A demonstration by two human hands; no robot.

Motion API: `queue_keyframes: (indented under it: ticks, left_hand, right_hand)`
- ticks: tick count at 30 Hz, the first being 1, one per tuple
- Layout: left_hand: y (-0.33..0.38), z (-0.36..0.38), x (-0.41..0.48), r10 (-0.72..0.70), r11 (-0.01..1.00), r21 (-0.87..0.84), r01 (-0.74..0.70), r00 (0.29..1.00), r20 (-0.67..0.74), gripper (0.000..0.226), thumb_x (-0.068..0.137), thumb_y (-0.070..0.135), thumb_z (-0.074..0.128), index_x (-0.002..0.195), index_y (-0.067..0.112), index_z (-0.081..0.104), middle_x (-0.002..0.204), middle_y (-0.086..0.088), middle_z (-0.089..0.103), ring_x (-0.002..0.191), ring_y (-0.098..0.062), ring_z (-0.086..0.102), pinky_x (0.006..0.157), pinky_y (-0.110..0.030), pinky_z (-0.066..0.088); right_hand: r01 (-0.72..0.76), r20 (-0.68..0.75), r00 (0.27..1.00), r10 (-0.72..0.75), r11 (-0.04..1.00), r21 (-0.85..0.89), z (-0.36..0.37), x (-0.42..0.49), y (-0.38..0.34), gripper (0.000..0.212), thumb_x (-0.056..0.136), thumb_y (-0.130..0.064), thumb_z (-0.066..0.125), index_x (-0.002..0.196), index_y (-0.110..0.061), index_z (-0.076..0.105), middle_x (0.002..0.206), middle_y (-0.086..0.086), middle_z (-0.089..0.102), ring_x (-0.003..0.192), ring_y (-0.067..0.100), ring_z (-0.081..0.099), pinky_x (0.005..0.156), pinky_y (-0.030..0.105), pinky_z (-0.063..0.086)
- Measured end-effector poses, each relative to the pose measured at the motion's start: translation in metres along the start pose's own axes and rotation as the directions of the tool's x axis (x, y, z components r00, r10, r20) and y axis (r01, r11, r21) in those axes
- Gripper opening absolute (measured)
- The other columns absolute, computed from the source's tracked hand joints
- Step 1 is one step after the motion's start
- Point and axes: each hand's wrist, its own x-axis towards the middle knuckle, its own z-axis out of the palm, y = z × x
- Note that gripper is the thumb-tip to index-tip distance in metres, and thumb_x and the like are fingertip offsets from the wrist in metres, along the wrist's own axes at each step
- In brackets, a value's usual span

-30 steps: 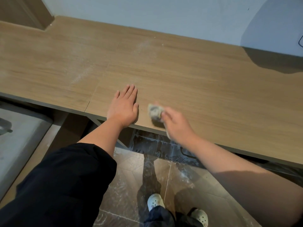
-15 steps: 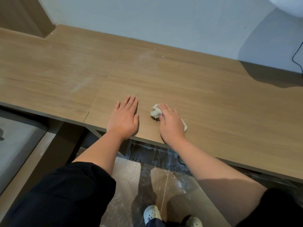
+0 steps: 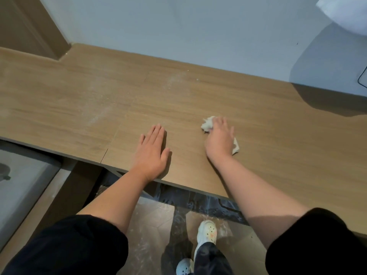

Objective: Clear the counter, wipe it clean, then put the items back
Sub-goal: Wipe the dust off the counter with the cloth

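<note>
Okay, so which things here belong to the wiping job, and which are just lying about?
Job in hand:
counter
dusty streaks
white cloth
right hand, holding the cloth on the counter
left hand, resting flat

Just lying about:
black cable by the wall
white object, top right
grey surface, lower left

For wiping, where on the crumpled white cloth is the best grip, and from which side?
Probably the bunched middle, from above: the crumpled white cloth lies on the counter, ends poking out either side of the right hand covering it.
</note>
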Motion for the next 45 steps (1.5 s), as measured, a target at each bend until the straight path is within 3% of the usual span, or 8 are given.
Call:
queue_keyframes:
  ticks: [8,11,14,19,24,31,37,45]
  left_hand:
    - [-0.011,-0.019,0.062,-0.074,0.997,0.023,0.075,0.995,-0.063,0.062,0.102,0.03,0.032,0.156,0.012,0.006,0.164,-0.002,-0.002,0.15,-0.014,-0.008,0.122,-0.038,-0.004]
    - [-0.007,-0.02,0.098,-0.098,0.995,0.024,0.1,0.993,-0.072,0.062,0.102,0.028,0.033,0.156,0.011,0.007,0.164,-0.003,-0.001,0.15,-0.016,-0.007,0.122,-0.04,-0.003]
    - [-0.007,-0.021,0.131,-0.15,0.988,0.014,0.152,0.985,-0.08,0.06,0.103,0.028,0.03,0.156,0.01,0.007,0.164,-0.004,-0.001,0.15,-0.017,-0.007,0.121,-0.041,-0.002]
    - [-0.022,-0.021,0.162,-0.276,0.961,-0.003,0.277,0.956,-0.099,0.058,0.104,0.028,0.027,0.155,0.008,0.009,0.164,-0.005,0.003,0.15,-0.018,-0.004,0.121,-0.042,0.001]
    - [-0.027,-0.018,0.169,-0.319,0.946,0.014,0.322,0.942,-0.102,0.059,0.103,0.032,0.025,0.155,0.009,0.01,0.164,-0.004,0.004,0.15,-0.017,-0.003,0.122,-0.042,0.003]
    - [-0.028,-0.017,0.168,-0.329,0.942,0.03,0.334,0.939,-0.103,0.059,0.102,0.029,0.026,0.155,0.01,0.011,0.164,-0.003,0.002,0.15,-0.016,-0.004,0.122,-0.041,0.003]
    - [-0.026,-0.018,0.168,-0.324,0.943,0.048,0.329,0.942,-0.089,0.059,0.102,0.031,0.023,0.156,0.011,0.006,0.164,-0.003,-0.003,0.15,-0.016,-0.008,0.122,-0.041,0.002]
    - [-0.026,-0.021,0.168,-0.325,0.944,0.039,0.328,0.943,-0.074,0.06,0.102,0.032,0.024,0.156,0.012,0.005,0.163,-0.002,-0.005,0.15,-0.014,-0.009,0.122,-0.04,0.0]
  right_hand:
    - [0.245,0.133,0.95,-0.283,0.939,0.242,-0.005,0.016,-0.012,0.045,0.098,-0.003,0.039,0.143,-0.009,0.042,0.154,0.007,0.033,0.145,0.019,0.023,0.116,0.03,0.012]
    - [0.044,-0.088,0.996,-0.013,0.935,0.353,-0.018,0.061,0.014,0.043,0.097,-0.006,0.04,0.138,-0.015,0.05,0.147,0.008,0.045,0.134,0.026,0.042,0.109,0.032,0.031]
    - [-0.142,-0.195,0.955,0.225,0.919,0.367,-0.039,0.122,0.043,0.038,0.098,-0.012,0.04,0.133,-0.016,0.054,0.129,0.013,0.059,0.114,0.036,0.055,0.091,0.036,0.043]
    - [-0.266,-0.214,0.918,0.334,0.918,0.293,-0.049,0.19,0.067,0.033,0.096,-0.008,0.045,0.125,-0.011,0.061,0.121,0.018,0.063,0.111,0.038,0.056,0.084,0.034,0.041]
    - [-0.144,-0.242,0.946,0.213,0.951,0.273,-0.018,0.219,0.028,0.026,0.088,-0.002,0.045,0.101,-0.011,0.066,0.112,0.011,0.067,0.104,0.034,0.058,0.081,0.032,0.041]
    - [0.053,-0.21,0.978,0.002,0.966,0.255,0.018,0.228,-0.049,0.029,0.088,-0.002,0.045,0.113,-0.002,0.061,0.112,0.016,0.063,0.108,0.033,0.055,0.09,0.035,0.04]
    - [0.234,-0.251,0.957,-0.147,0.901,0.366,0.028,0.214,-0.066,0.023,0.084,0.006,0.047,0.088,-0.006,0.066,0.082,-0.002,0.063,0.084,0.026,0.058,0.069,0.026,0.034]
    - [0.183,-0.003,0.979,-0.202,0.883,0.433,0.03,0.232,-0.099,0.033,0.095,-0.007,0.047,0.125,-0.011,0.062,0.124,0.006,0.064,0.115,0.023,0.056,0.09,0.023,0.038]
